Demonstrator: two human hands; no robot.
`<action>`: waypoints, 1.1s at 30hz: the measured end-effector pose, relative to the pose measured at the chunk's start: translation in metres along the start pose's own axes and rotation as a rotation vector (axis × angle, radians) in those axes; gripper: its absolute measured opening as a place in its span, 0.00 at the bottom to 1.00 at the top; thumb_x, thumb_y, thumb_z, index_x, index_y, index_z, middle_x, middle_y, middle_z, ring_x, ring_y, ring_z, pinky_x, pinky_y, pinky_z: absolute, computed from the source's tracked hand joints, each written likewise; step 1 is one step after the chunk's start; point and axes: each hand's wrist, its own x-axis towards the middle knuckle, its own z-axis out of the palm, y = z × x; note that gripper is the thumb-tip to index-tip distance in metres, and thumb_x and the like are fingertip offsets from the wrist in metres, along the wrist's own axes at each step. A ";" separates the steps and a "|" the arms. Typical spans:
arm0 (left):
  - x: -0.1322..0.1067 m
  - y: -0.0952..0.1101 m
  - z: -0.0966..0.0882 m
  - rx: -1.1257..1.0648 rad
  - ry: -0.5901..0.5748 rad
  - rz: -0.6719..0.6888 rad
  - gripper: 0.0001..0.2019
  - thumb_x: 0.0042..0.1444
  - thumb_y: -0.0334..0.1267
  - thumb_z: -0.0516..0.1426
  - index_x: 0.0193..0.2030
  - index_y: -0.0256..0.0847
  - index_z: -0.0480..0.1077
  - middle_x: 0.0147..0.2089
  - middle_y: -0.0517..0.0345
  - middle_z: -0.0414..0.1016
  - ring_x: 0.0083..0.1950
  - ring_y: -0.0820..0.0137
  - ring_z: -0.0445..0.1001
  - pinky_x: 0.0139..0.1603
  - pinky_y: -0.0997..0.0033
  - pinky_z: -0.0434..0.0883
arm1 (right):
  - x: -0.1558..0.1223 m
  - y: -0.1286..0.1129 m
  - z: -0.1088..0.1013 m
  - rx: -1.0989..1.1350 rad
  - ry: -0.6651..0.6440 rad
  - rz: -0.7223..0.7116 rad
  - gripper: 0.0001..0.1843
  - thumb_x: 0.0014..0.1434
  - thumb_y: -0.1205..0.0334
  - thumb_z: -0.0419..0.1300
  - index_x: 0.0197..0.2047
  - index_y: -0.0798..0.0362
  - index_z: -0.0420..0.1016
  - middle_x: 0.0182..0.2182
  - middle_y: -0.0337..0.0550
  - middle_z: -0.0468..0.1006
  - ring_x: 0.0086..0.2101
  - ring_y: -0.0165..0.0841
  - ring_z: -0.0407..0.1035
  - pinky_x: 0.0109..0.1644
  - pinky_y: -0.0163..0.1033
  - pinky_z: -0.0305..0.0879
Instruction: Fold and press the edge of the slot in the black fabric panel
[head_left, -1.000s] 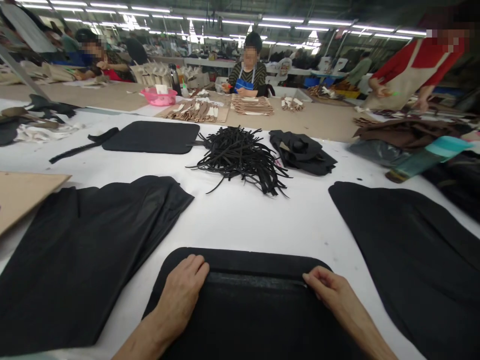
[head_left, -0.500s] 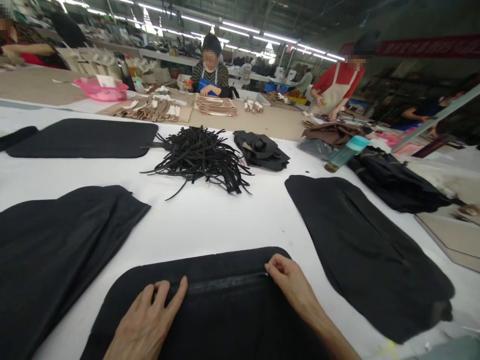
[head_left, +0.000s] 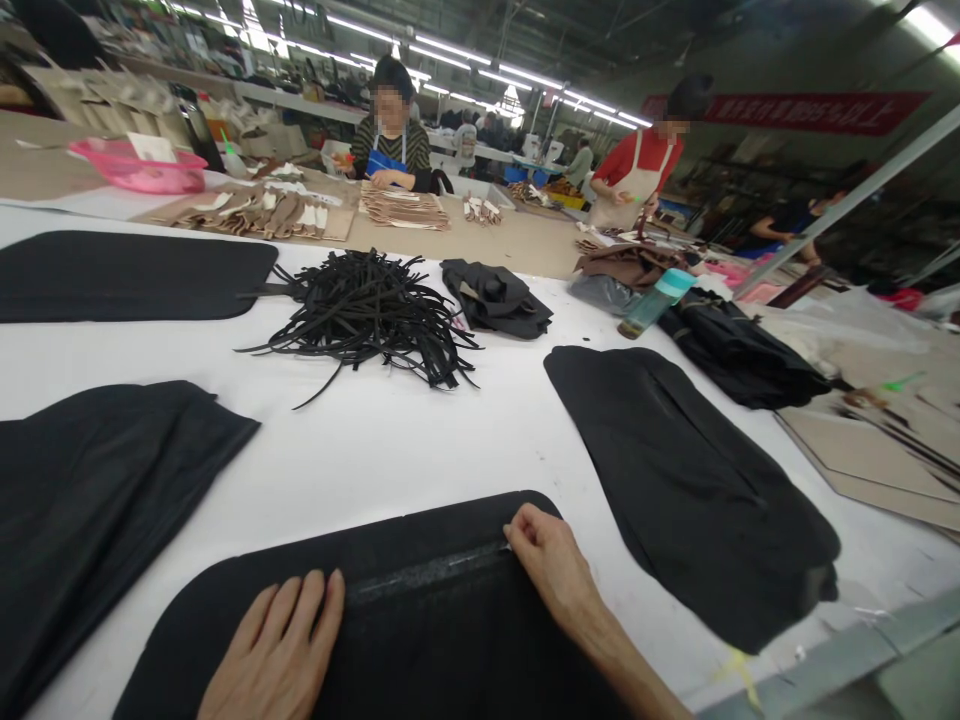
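Black panel (head_left: 420,640) lies flat on the white table (head_left: 450,440) at the near edge, right under the person. Its far edge is turned over into a fold (head_left: 427,575) running between both hands. The left hand (head_left: 277,650) rests open on the panel, palm down with fingers straight and close together, just short of the fold's left end. The right hand (head_left: 551,570) is narrow, fingers curled with their tips on the fold's right end; whether they pinch the edge or only press it cannot be told. The step in hand looks like pressing this turned edge down along its length. A next move would call for even pressure along the fold while the flat hand keeps the panel from sliding. Dark cloth (head_left: 675,480) lies near on the right and more cloth (head_left: 90,500) on the left, both apart from the panel. A heap of black strips (head_left: 367,310) sits farther back.
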 end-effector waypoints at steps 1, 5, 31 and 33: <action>0.000 0.002 0.002 -0.022 0.015 -0.009 0.26 0.47 0.16 0.46 0.47 0.36 0.74 0.46 0.45 0.76 0.48 0.59 0.70 0.51 0.57 0.67 | 0.000 -0.001 0.000 -0.014 0.008 -0.002 0.13 0.57 0.60 0.51 0.22 0.50 0.57 0.17 0.31 0.61 0.22 0.28 0.57 0.24 0.34 0.45; 0.002 0.008 -0.004 -0.003 -0.014 0.015 0.26 0.45 0.16 0.46 0.48 0.36 0.74 0.49 0.48 0.73 0.50 0.61 0.68 0.49 0.64 0.68 | -0.001 -0.004 0.000 -0.084 0.022 -0.022 0.14 0.58 0.62 0.51 0.22 0.50 0.56 0.17 0.32 0.61 0.22 0.29 0.58 0.25 0.34 0.45; 0.039 0.038 -0.027 0.390 -0.231 0.075 0.42 0.53 0.21 0.49 0.67 0.55 0.29 0.28 0.56 0.70 0.26 0.62 0.70 0.25 0.66 0.63 | -0.038 -0.034 0.045 -0.459 0.264 -0.865 0.18 0.56 0.73 0.56 0.50 0.53 0.67 0.43 0.43 0.73 0.41 0.37 0.66 0.47 0.42 0.60; 0.039 0.039 -0.025 0.372 -0.239 0.057 0.43 0.53 0.22 0.49 0.67 0.55 0.28 0.29 0.56 0.69 0.27 0.62 0.71 0.26 0.65 0.64 | -0.039 -0.032 0.054 -0.494 0.288 -0.900 0.21 0.55 0.72 0.58 0.53 0.55 0.66 0.45 0.44 0.73 0.43 0.37 0.66 0.50 0.42 0.60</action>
